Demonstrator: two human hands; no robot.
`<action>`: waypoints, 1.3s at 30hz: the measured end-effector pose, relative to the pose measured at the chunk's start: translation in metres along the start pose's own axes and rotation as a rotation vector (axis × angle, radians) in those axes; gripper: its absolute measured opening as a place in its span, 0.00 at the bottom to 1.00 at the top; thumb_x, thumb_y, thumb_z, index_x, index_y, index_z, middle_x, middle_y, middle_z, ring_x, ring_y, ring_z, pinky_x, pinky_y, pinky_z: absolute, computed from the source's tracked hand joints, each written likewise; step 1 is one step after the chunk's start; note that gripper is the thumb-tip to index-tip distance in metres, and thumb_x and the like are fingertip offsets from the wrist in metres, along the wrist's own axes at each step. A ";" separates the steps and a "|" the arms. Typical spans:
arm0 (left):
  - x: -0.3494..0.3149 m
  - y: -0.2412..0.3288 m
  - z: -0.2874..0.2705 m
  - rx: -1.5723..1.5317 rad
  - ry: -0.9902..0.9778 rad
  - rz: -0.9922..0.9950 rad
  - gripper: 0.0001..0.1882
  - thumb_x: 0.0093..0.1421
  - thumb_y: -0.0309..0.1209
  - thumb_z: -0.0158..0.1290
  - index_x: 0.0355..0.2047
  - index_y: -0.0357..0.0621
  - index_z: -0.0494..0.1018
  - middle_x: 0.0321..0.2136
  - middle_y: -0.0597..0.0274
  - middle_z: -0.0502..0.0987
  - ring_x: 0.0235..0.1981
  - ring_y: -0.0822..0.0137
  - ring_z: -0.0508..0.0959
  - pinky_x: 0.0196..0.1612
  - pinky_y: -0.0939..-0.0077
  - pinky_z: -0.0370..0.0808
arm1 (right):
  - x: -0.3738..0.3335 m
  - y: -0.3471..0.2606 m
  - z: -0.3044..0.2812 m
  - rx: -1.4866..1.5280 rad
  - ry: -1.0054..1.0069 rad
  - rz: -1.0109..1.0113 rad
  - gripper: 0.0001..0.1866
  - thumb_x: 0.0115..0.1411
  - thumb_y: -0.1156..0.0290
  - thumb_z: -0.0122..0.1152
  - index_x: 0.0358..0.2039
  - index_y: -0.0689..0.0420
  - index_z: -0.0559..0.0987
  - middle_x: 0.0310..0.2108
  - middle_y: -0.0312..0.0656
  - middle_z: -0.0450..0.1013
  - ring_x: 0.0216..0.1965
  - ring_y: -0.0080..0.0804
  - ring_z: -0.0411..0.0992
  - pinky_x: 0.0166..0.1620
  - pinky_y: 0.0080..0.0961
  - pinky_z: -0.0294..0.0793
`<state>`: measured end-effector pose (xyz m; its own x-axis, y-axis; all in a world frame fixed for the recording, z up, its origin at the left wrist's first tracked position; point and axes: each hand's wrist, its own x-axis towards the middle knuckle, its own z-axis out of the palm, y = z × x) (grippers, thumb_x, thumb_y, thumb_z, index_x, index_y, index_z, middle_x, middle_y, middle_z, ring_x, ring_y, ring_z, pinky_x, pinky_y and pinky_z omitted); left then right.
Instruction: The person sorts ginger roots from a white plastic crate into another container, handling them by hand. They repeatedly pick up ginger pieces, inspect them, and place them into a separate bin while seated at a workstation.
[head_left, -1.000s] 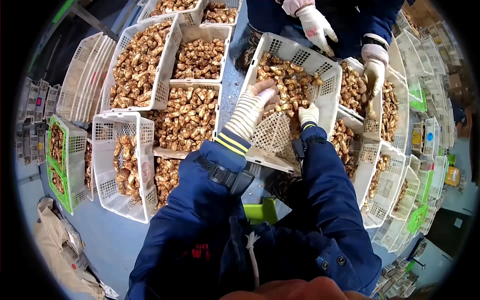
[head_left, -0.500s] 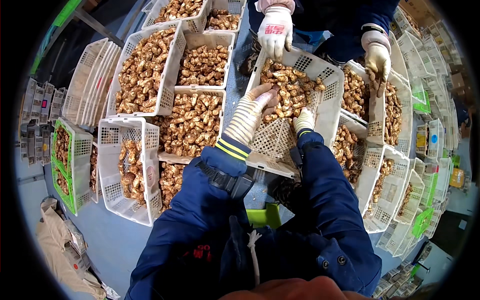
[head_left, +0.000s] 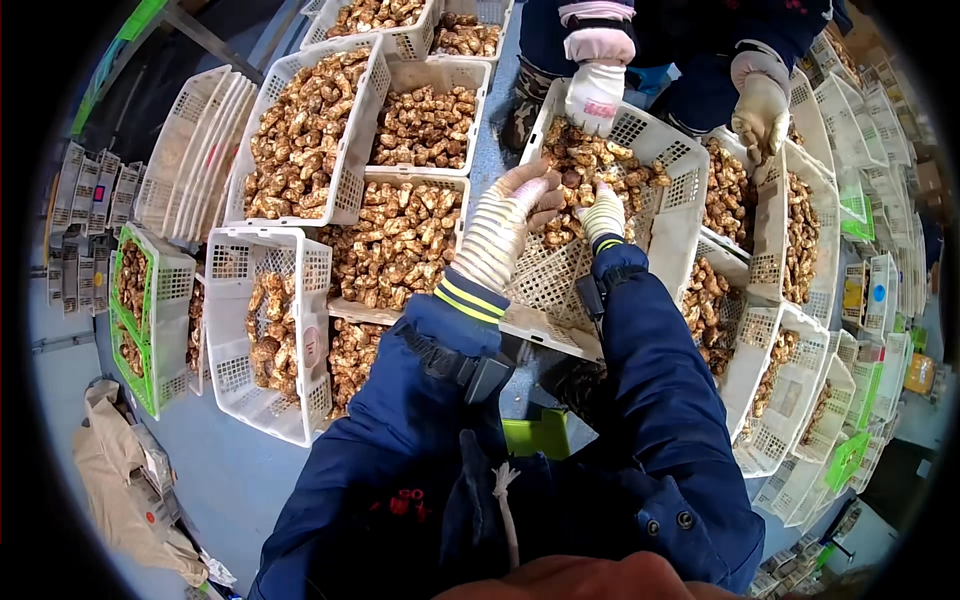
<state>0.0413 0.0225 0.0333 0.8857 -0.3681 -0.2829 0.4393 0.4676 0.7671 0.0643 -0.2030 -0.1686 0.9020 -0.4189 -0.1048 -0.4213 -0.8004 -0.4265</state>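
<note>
Left hand (head_left: 512, 215), fingers (head_left: 541, 192) bent rightward, and right hand (head_left: 604, 214) sit close above frame centre, forearms (head_left: 650, 350) extending from below.

Navy jacket (head_left: 655, 370), yellow cuff stripes (head_left: 468, 304); striped gloves (head_left: 490, 240), apparently knit.

A slanted row of nested white perforated plastic crates (head_left: 190, 150) has a grey metal bar (head_left: 212, 42) above it, a green-rimmed white plastic crate (head_left: 176, 300) below it, crumpled beige fabric (head_left: 120, 460) farther down, smooth blue floor (head_left: 235, 470) to its lower right, and beyond that a lime-green plastic piece (head_left: 535, 438).
</note>
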 end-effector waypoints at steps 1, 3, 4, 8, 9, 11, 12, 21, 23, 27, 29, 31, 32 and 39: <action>0.000 -0.001 -0.002 0.000 0.021 -0.010 0.23 0.66 0.33 0.51 0.57 0.35 0.66 0.48 0.49 0.75 0.47 0.60 0.78 0.51 0.70 0.76 | 0.000 -0.005 0.001 -0.058 -0.007 -0.001 0.39 0.42 0.60 0.77 0.56 0.51 0.73 0.48 0.51 0.76 0.51 0.46 0.74 0.55 0.35 0.72; 0.000 -0.001 -0.005 0.011 0.043 0.004 0.22 0.66 0.33 0.51 0.57 0.35 0.66 0.48 0.49 0.75 0.47 0.60 0.78 0.52 0.70 0.75 | 0.002 -0.007 0.003 -0.167 -0.103 0.011 0.38 0.43 0.56 0.75 0.55 0.52 0.74 0.48 0.52 0.75 0.51 0.45 0.74 0.55 0.35 0.72; 0.000 -0.002 -0.004 0.014 0.048 0.008 0.22 0.66 0.33 0.50 0.57 0.35 0.66 0.48 0.49 0.75 0.47 0.60 0.78 0.52 0.70 0.75 | -0.001 -0.002 0.003 -0.079 -0.137 0.028 0.35 0.45 0.56 0.73 0.54 0.54 0.75 0.48 0.51 0.76 0.50 0.44 0.74 0.54 0.34 0.72; 0.013 -0.008 -0.003 0.008 0.058 -0.049 0.21 0.67 0.33 0.49 0.57 0.36 0.67 0.48 0.49 0.75 0.47 0.60 0.77 0.52 0.69 0.75 | -0.023 0.040 -0.008 0.670 -0.342 0.113 0.24 0.55 0.57 0.65 0.47 0.61 0.76 0.42 0.40 0.77 0.40 0.35 0.75 0.46 0.30 0.73; 0.012 -0.008 -0.007 0.029 0.065 -0.046 0.20 0.67 0.33 0.49 0.57 0.36 0.67 0.48 0.49 0.75 0.47 0.60 0.77 0.52 0.69 0.75 | -0.029 0.043 -0.021 0.932 -0.475 0.113 0.18 0.59 0.63 0.62 0.46 0.60 0.76 0.40 0.40 0.77 0.40 0.34 0.74 0.47 0.32 0.74; 0.010 -0.008 -0.014 0.078 0.089 -0.039 0.20 0.67 0.33 0.48 0.57 0.37 0.67 0.48 0.50 0.75 0.47 0.60 0.77 0.52 0.69 0.75 | -0.059 0.022 -0.049 1.444 -0.691 0.313 0.18 0.62 0.69 0.58 0.51 0.59 0.74 0.45 0.42 0.76 0.45 0.36 0.75 0.51 0.38 0.75; 0.009 -0.005 -0.010 0.114 0.097 -0.053 0.19 0.67 0.33 0.48 0.56 0.38 0.68 0.47 0.50 0.76 0.47 0.60 0.77 0.52 0.70 0.75 | -0.072 0.015 -0.069 1.557 -0.747 0.284 0.20 0.63 0.67 0.58 0.54 0.58 0.73 0.48 0.42 0.75 0.49 0.36 0.74 0.54 0.42 0.75; 0.020 -0.019 -0.009 0.092 0.042 -0.064 0.19 0.66 0.32 0.50 0.55 0.39 0.70 0.48 0.51 0.77 0.45 0.58 0.79 0.48 0.69 0.78 | -0.130 -0.031 -0.171 1.992 -0.957 0.241 0.51 0.52 0.36 0.62 0.66 0.57 0.59 0.62 0.53 0.64 0.61 0.54 0.65 0.60 0.60 0.67; 0.023 -0.023 -0.019 0.079 0.042 -0.053 0.20 0.65 0.32 0.51 0.55 0.39 0.70 0.47 0.50 0.77 0.44 0.58 0.80 0.48 0.66 0.78 | -0.143 -0.030 -0.177 2.102 -0.952 0.295 0.51 0.52 0.33 0.59 0.65 0.59 0.61 0.62 0.56 0.64 0.60 0.58 0.65 0.58 0.63 0.68; 0.031 -0.028 -0.025 0.029 0.010 -0.090 0.21 0.64 0.32 0.53 0.56 0.38 0.69 0.43 0.53 0.78 0.42 0.61 0.80 0.45 0.70 0.79 | -0.168 -0.006 -0.206 2.169 -0.785 0.291 0.49 0.56 0.33 0.56 0.64 0.60 0.62 0.61 0.58 0.64 0.58 0.60 0.66 0.57 0.63 0.69; 0.033 -0.029 -0.022 0.030 0.017 -0.104 0.22 0.64 0.32 0.54 0.56 0.39 0.68 0.42 0.55 0.78 0.40 0.62 0.81 0.43 0.70 0.80 | -0.175 0.011 -0.228 2.189 -0.627 0.324 0.47 0.57 0.33 0.54 0.64 0.60 0.62 0.60 0.56 0.66 0.57 0.58 0.68 0.55 0.61 0.72; 0.035 -0.032 -0.024 0.032 0.015 -0.098 0.21 0.64 0.32 0.54 0.56 0.39 0.68 0.41 0.56 0.79 0.38 0.62 0.81 0.41 0.71 0.81 | -0.178 0.038 -0.246 2.070 -0.415 0.355 0.47 0.57 0.27 0.44 0.61 0.56 0.67 0.55 0.51 0.71 0.57 0.53 0.69 0.56 0.56 0.72; 0.036 -0.035 -0.021 0.009 0.024 -0.102 0.21 0.64 0.31 0.53 0.55 0.39 0.69 0.41 0.55 0.79 0.37 0.62 0.81 0.40 0.71 0.81 | -0.180 0.055 -0.257 1.994 -0.287 0.337 0.47 0.58 0.27 0.43 0.60 0.57 0.67 0.54 0.51 0.71 0.57 0.53 0.69 0.56 0.55 0.72; 0.035 -0.030 -0.027 0.089 0.020 -0.111 0.22 0.63 0.32 0.54 0.56 0.39 0.67 0.42 0.56 0.78 0.39 0.65 0.80 0.43 0.70 0.80 | -0.138 0.180 -0.308 2.089 0.369 0.311 0.47 0.60 0.34 0.50 0.66 0.57 0.53 0.59 0.60 0.59 0.58 0.58 0.64 0.54 0.57 0.75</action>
<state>0.0636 0.0172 -0.0151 0.8356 -0.3969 -0.3798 0.5206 0.3515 0.7781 -0.1649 -0.4216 0.0454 0.6780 -0.6594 -0.3248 0.4138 0.7076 -0.5728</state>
